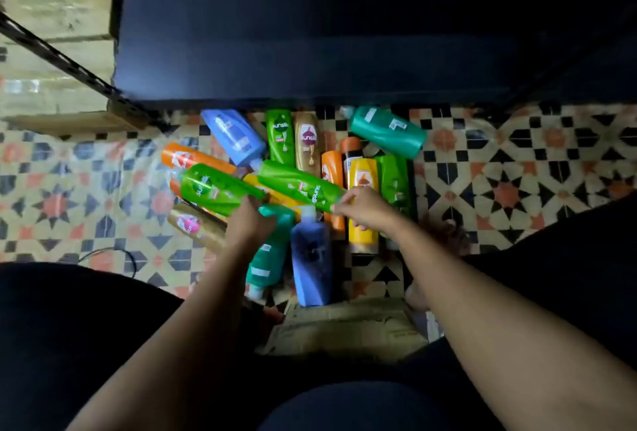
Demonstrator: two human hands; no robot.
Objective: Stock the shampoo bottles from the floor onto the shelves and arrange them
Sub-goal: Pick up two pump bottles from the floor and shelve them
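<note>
A person's right hand (362, 205) grips the cap end of a green shampoo bottle (300, 186) lying atop a heap of bottles on the tiled floor (517, 168). The left hand (250, 220), just beside it, curls over another green bottle (215, 189); its grip cannot be told. Beyond both hands runs a dark shelf (310, 34).

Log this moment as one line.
left hand: gripping green bottle | right hand: gripping second green bottle | pile on floor | shelf bare
</note>
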